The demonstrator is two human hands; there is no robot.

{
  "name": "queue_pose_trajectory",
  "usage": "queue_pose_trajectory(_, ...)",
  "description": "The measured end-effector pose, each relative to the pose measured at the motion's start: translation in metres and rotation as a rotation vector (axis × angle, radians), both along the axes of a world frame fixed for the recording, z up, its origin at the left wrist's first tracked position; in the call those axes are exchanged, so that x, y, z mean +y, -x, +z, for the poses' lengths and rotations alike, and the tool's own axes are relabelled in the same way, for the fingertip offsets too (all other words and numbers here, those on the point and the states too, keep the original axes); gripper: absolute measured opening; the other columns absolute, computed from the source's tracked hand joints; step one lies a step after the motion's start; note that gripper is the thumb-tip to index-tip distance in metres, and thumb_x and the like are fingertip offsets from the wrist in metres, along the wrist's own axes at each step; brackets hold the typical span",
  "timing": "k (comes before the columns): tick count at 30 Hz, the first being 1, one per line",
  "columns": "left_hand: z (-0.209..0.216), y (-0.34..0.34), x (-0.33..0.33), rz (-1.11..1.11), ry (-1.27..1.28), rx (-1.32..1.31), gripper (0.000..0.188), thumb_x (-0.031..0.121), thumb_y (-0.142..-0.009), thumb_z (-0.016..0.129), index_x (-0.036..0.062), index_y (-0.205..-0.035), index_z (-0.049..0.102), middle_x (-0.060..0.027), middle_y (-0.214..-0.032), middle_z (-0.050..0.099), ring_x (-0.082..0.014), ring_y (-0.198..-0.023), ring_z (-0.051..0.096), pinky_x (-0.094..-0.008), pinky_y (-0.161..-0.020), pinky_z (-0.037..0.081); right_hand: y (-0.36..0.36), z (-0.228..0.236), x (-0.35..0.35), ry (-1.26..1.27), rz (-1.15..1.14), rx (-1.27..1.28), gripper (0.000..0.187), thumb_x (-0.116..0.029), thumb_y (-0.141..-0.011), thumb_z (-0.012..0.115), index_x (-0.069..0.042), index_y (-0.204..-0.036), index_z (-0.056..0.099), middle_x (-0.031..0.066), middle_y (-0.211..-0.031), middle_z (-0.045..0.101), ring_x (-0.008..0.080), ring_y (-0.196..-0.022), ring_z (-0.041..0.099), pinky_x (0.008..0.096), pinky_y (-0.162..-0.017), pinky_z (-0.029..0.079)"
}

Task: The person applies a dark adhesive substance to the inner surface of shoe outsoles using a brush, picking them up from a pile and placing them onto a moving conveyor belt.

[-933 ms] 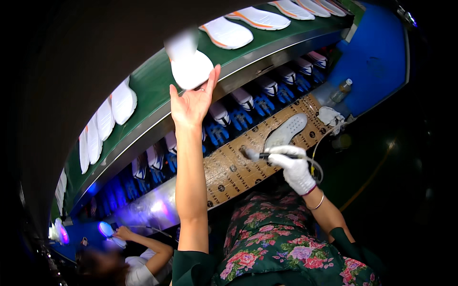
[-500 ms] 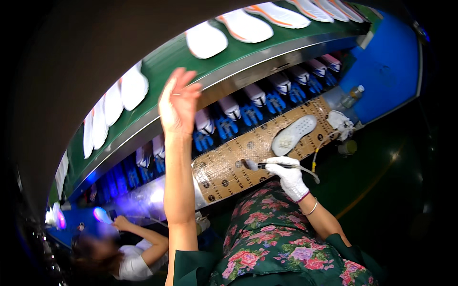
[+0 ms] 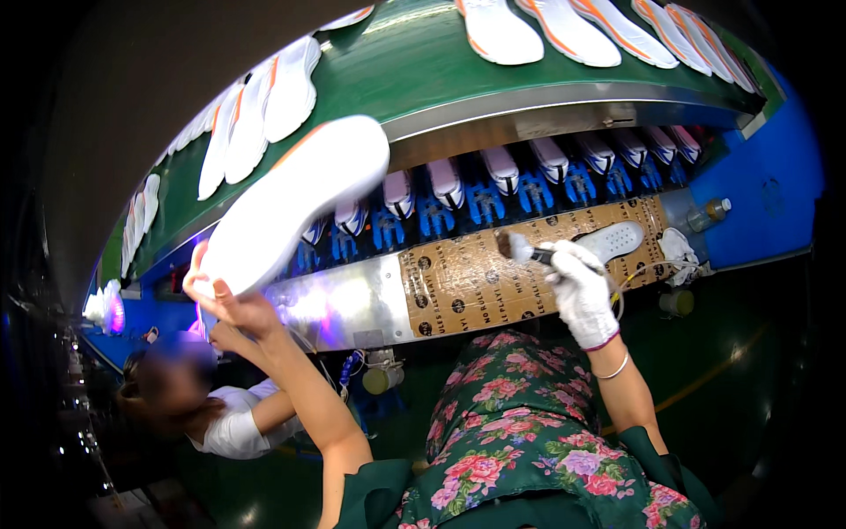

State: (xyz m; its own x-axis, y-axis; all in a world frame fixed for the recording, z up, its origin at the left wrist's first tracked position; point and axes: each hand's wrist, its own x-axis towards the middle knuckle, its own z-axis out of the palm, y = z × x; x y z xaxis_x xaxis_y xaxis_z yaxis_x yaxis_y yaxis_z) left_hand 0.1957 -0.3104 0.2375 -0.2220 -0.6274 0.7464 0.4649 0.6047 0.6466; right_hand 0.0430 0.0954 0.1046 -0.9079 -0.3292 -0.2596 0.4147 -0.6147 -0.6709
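Observation:
A white shoe sole (image 3: 304,194) with an orange edge is raised at the left, slightly blurred, in front of the green belt. My bare left hand (image 3: 236,307) grips its lower end. Over the cardboard-covered ledge (image 3: 471,291), my right hand (image 3: 580,289), in a white knitted glove, is closed around a dark-handled brush (image 3: 520,249). The bristles point left, and a thin tube trails from the handle side. Just beyond the glove lies a grey-white perforated sole (image 3: 617,238), partly hidden by my hand.
More white soles (image 3: 498,31) lie along the green conveyor belt (image 3: 401,75). Under it, shoe uppers (image 3: 447,182) stand on blue holders. A bottle (image 3: 708,214) and white cloth (image 3: 679,249) are at the ledge's right end. Another person (image 3: 233,414) works at the lower left.
My left hand, empty and up at the belt before, is now lower left, holding a white sole. My right hand has moved up and right with the brush. The whole view has shifted.

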Motion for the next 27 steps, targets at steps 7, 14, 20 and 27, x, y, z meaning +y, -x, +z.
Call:
queue_pose_trajectory(7,-0.050,-0.038,0.047,-0.256,-0.702,-0.351,0.033,0.028,-0.093,0.057,0.0006,-0.109,0.065,-0.0127,-0.096,0.070,-0.0221,-0.085,0.070,-0.0350,-0.081,0.057,-0.024,0.084,-0.030,0.066,0.331,0.267,0.014,0.004,-0.083,0.071,0.002,-0.096,0.072,0.0204,-0.106,0.072,0.0244,-0.090,0.071,0.0307,-0.079,0.059)
queue_pose_trajectory(14,-0.159,-0.023,0.146,-0.797,-1.340,-0.547,0.064,0.050,-0.100,0.048,-0.0029,-0.137,0.048,-0.0223,-0.129,0.061,-0.0321,-0.119,0.061,-0.0452,-0.100,0.050,-0.044,0.090,-0.070,-0.290,0.584,0.612,0.024,-0.005,-0.081,0.080,0.001,-0.103,0.076,0.0116,-0.103,0.074,0.0179,-0.095,0.070,0.0313,-0.088,0.056)
queue_pose_trajectory(20,-0.162,-0.051,0.198,-1.471,-1.633,-0.269,0.131,0.101,-0.069,0.010,0.0021,-0.151,0.036,-0.0244,-0.138,0.054,-0.0469,-0.129,0.051,-0.0556,-0.109,0.040,-0.039,0.089,-0.074,-0.468,0.436,0.819,0.019,-0.002,-0.078,0.078,0.002,-0.097,0.077,0.0136,-0.096,0.075,0.0188,-0.083,0.071,0.0313,-0.077,0.057)
queue_pose_trajectory(27,-0.120,-0.008,0.204,-1.361,-1.519,-0.060,0.117,0.094,-0.078,0.007,0.0032,-0.139,0.046,-0.0197,-0.110,0.067,-0.0361,-0.100,0.068,-0.0499,-0.089,0.055,-0.027,0.096,-0.085,-0.562,0.156,1.219,0.020,-0.001,-0.077,0.079,-0.001,-0.098,0.076,0.0132,-0.094,0.075,0.0219,-0.082,0.071,0.0320,-0.073,0.057)
